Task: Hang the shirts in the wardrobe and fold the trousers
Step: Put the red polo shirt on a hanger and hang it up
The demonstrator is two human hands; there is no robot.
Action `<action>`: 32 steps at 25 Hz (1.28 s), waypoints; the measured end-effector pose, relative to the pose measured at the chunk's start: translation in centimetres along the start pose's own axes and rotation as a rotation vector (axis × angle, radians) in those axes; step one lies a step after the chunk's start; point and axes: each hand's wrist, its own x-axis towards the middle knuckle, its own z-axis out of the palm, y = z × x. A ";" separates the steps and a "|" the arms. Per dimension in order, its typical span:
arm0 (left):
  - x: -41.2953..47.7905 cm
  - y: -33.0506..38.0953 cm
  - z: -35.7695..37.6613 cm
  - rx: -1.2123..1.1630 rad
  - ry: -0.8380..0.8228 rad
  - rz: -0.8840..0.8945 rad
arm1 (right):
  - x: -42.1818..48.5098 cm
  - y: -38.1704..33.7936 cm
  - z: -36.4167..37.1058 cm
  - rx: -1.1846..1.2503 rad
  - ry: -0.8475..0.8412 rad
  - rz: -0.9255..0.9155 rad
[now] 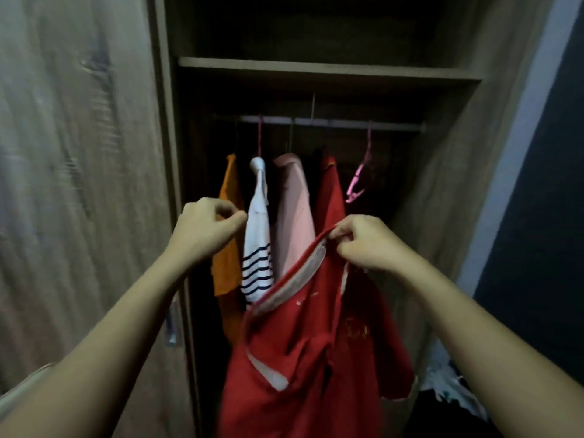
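A red polo shirt (303,358) with a grey-lined collar hangs in front of the open wardrobe; my right hand (366,241) pinches its collar edge and holds it up. My left hand (205,229) is raised to the left of it with fingers curled, holding nothing that I can see. Behind, on the wardrobe rail (331,123), hang an orange shirt (226,248), a white shirt with dark stripes (257,248), a pink shirt (294,210) and another red shirt (330,191). An empty pink hanger (358,178) hangs at the rail's right end.
A wooden shelf (328,69) crosses the wardrobe above the rail. The sliding wardrobe door (79,184) with a metal handle (172,324) fills the left. Crumpled clothes (448,387) lie low at the right beside a dark wall (543,216).
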 end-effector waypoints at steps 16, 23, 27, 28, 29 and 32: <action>19.1 16.3 21.1 0.157 -0.124 0.198 | 4.1 12.3 -6.9 -0.106 -0.120 -0.067; 21.3 16.5 27.7 0.277 -0.130 0.051 | 6.6 14.2 -7.1 -0.083 -0.120 -0.147; 21.6 16.5 28.2 0.222 0.035 0.102 | 6.8 14.6 -6.5 -0.043 -0.116 -0.171; 21.5 16.7 27.8 0.198 0.050 0.097 | 6.7 14.6 -6.4 -0.038 -0.121 -0.172; 21.3 16.9 27.3 0.174 0.056 0.090 | 6.6 14.5 -6.3 -0.033 -0.123 -0.174; 20.0 16.7 24.6 0.122 0.079 0.081 | 5.6 14.1 -5.7 -0.050 -0.119 -0.191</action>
